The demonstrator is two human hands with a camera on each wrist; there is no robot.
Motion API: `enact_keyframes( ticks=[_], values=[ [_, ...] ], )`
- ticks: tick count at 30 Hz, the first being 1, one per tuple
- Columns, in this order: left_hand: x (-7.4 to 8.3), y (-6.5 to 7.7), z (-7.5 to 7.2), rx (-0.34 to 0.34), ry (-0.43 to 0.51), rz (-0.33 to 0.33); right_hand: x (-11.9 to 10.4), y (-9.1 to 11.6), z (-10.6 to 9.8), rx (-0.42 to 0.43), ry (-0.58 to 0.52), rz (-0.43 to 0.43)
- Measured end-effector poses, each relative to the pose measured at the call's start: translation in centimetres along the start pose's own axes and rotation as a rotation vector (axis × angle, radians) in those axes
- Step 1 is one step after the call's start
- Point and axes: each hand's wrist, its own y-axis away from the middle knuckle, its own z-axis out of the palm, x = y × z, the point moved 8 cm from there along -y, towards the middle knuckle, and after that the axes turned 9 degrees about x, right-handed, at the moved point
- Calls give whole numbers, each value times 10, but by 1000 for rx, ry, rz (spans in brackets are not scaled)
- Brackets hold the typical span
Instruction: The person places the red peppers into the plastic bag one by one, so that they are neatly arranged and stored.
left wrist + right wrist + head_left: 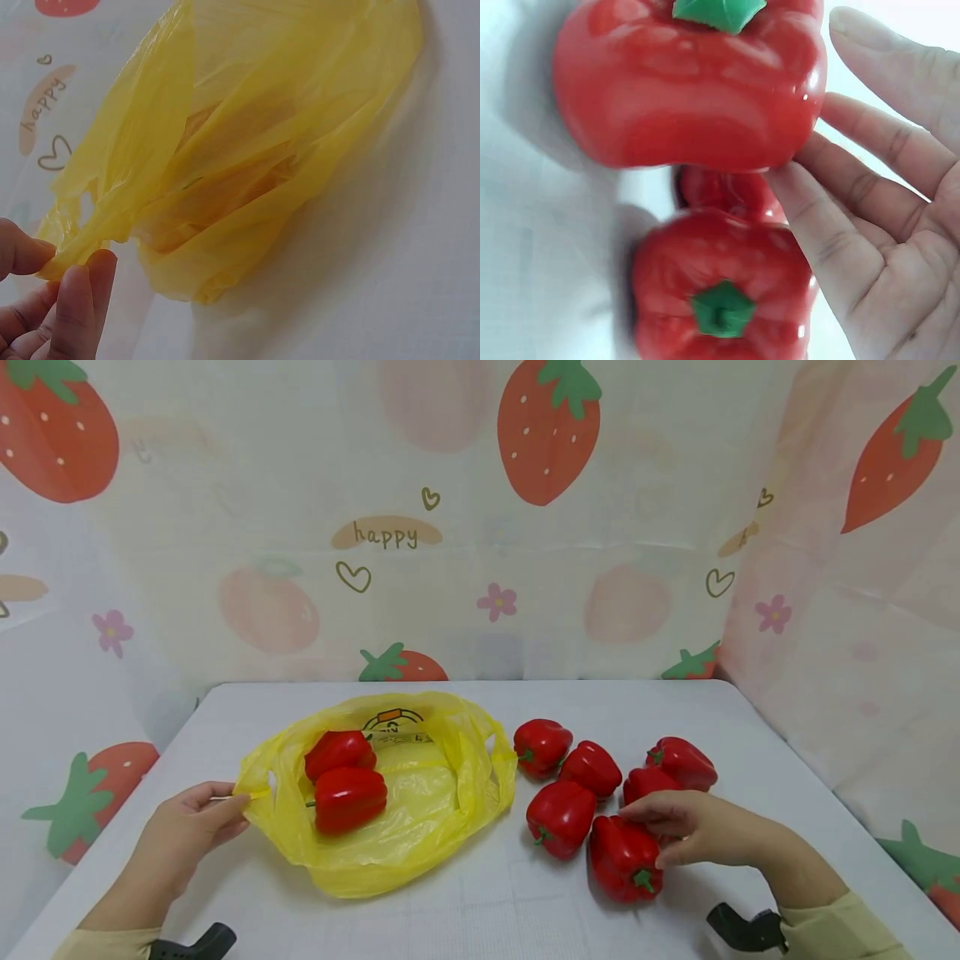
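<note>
My left hand (pixel 183 831) pinches the left handle of a thin yellow plastic bag (pixel 397 868) between thumb and fingertips. The bag lies on the table, mouth spread wide, with two red bell peppers (pixel 351 802) inside at its left. In the left wrist view, its yellow film (pixel 247 150) hangs in folds from the pinched corner. At the right, my right hand (pixel 705 827) is beside the nearest bell pepper (pixel 621 860). In the right wrist view its fingers are extended at that pepper's side (pixel 690 97), and the thumb stands just off the surface.
Several more red bell peppers (pixel 561 818) lie grouped right of the bag, including one at the back (pixel 542 747) near the bag's rim. Another pepper (pixel 681 764) sits behind my right hand. A white table (pixel 450 927) meets strawberry-printed cloth walls (pixel 465 635) behind and at both sides.
</note>
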Motion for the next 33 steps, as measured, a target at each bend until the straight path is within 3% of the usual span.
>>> enact_keyframes(
  ticks=[25, 33],
  values=[
    [-1, 0, -1, -2, -4, -38, 13, -3, 19, -94, -45, 83],
    [0, 1, 0, 2, -7, -31, 10, -5, 21, -87, -1, 43]
  ],
)
